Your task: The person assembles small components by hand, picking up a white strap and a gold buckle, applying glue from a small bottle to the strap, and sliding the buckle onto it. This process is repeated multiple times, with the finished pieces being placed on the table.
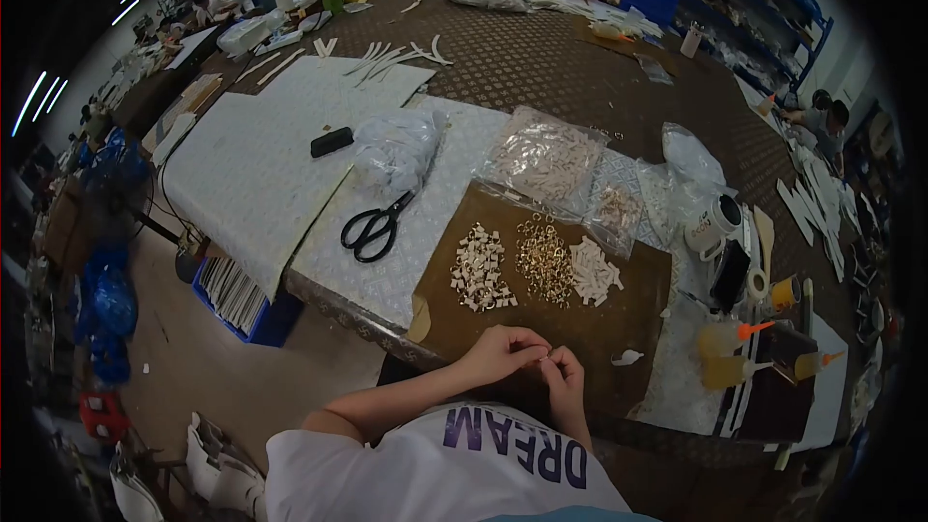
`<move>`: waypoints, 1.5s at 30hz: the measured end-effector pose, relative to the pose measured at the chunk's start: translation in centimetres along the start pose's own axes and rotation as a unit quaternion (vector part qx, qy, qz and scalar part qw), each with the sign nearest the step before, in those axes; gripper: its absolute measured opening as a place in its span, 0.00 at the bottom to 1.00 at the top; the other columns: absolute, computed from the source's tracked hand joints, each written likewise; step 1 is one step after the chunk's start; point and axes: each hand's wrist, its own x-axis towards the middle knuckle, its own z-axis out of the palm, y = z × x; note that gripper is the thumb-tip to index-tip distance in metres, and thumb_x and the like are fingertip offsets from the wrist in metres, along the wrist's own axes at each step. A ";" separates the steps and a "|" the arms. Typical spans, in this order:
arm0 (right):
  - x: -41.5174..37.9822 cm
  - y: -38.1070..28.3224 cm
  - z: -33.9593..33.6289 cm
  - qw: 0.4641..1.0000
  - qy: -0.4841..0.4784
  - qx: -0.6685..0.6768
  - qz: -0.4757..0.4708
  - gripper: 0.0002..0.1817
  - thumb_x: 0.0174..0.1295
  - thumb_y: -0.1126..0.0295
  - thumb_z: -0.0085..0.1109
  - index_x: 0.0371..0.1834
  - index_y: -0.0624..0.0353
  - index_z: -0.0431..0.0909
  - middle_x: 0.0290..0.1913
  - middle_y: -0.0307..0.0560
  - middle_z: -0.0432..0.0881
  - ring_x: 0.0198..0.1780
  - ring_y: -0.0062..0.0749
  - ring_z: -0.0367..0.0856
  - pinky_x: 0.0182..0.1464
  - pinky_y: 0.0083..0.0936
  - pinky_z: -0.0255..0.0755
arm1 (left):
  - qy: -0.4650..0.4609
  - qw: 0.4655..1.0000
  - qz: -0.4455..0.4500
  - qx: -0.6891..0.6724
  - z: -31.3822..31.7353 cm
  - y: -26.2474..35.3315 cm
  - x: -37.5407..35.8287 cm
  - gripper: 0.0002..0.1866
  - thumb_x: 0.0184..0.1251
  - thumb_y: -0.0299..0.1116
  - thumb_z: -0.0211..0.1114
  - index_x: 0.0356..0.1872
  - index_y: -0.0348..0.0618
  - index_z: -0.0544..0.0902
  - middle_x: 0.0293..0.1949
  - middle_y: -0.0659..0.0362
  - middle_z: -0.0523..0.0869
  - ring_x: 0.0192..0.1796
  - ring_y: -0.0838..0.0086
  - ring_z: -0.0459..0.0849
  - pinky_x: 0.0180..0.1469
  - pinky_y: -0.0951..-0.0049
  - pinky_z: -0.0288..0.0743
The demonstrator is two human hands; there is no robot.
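Long worktables fill a busy workshop, and on the brown board (580,319) before the person, both the left hand (498,353) and right hand (565,382) pinch together on a tiny piece (543,360), near the gold rings (543,261) and scissors (375,227).

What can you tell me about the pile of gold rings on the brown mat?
The pile of gold rings is a loose heap of small shiny metal-looking loops, spread flat on the brown mat. It lies in the middle of three piles, between a heap of pale pieces and another white heap. A clear bag lies just beyond it. Neither hand touches it; both work nearer the body, left hand and right hand pinching something tiny.
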 end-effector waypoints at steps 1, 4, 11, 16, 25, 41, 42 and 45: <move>0.0 0.0 0.1 1.000 0.002 0.017 0.002 0.10 0.62 0.78 0.52 0.24 0.60 0.65 0.26 0.31 0.65 0.31 0.13 0.62 0.35 0.12 0.58 | 0.027 0.999 0.028 0.032 0.2 0.6 -0.4 0.08 0.62 0.27 0.63 0.40 0.35 0.83 0.32 0.61 0.85 0.34 0.80 0.81 0.37 0.80 0.74; 0.2 0.0 0.3 1.000 0.011 -0.012 0.007 0.10 0.61 0.78 0.51 0.23 0.60 0.64 0.25 0.32 0.64 0.30 0.13 0.60 0.33 0.13 0.58 | 0.071 0.987 0.087 0.112 0.7 1.2 -0.7 0.07 0.61 0.28 0.64 0.38 0.38 0.84 0.29 0.58 0.85 0.31 0.80 0.81 0.35 0.79 0.74; 0.2 0.7 1.2 0.999 0.019 -0.042 -0.023 0.10 0.60 0.76 0.52 0.23 0.59 0.63 0.23 0.32 0.63 0.27 0.12 0.58 0.28 0.14 0.55 | 0.046 0.999 -0.010 -0.006 0.2 -0.2 -0.6 0.06 0.64 0.25 0.61 0.39 0.34 0.82 0.31 0.63 0.83 0.31 0.84 0.78 0.36 0.84 0.72; 0.5 0.4 2.2 0.999 0.024 -0.036 -0.026 0.11 0.60 0.74 0.53 0.23 0.60 0.63 0.21 0.31 0.62 0.24 0.11 0.57 0.26 0.14 0.54 | 0.063 0.996 0.026 0.052 -0.2 0.5 -1.0 0.05 0.64 0.24 0.60 0.38 0.34 0.82 0.29 0.64 0.82 0.31 0.84 0.77 0.35 0.83 0.71; 3.2 -1.2 1.5 0.972 0.102 -0.204 -0.052 0.04 0.60 0.74 0.58 0.37 0.62 0.76 0.26 0.39 0.76 0.26 0.17 0.69 0.29 0.17 0.65 | 0.208 0.942 0.100 0.245 -5.6 0.2 2.4 0.05 0.59 0.26 0.63 0.35 0.39 0.84 0.34 0.56 0.83 0.38 0.62 0.81 0.39 0.73 0.73; 12.5 -1.1 -2.7 0.776 0.241 -0.538 -0.222 0.07 0.53 0.76 0.59 0.35 0.58 0.74 0.36 0.46 0.74 0.42 0.43 0.73 0.44 0.34 0.68 | 0.102 0.819 0.306 0.475 -6.7 -0.7 4.0 0.07 0.52 0.25 0.67 0.33 0.40 0.83 0.41 0.55 0.82 0.49 0.58 0.79 0.53 0.62 0.71; 12.8 -0.8 -2.9 0.765 0.238 -0.554 -0.225 0.06 0.53 0.75 0.59 0.34 0.58 0.74 0.36 0.46 0.74 0.41 0.43 0.73 0.44 0.34 0.68 | 0.103 0.818 0.308 0.476 -6.8 -0.4 3.8 0.06 0.52 0.24 0.66 0.33 0.39 0.83 0.41 0.55 0.82 0.48 0.58 0.79 0.54 0.63 0.71; 13.2 -0.4 -3.3 0.766 0.235 -0.560 -0.210 0.06 0.53 0.75 0.60 0.33 0.57 0.73 0.35 0.45 0.75 0.40 0.43 0.73 0.43 0.34 0.68 | 0.126 0.808 0.336 0.467 -6.5 0.8 4.1 0.06 0.53 0.25 0.66 0.33 0.40 0.83 0.38 0.55 0.83 0.45 0.60 0.79 0.52 0.63 0.71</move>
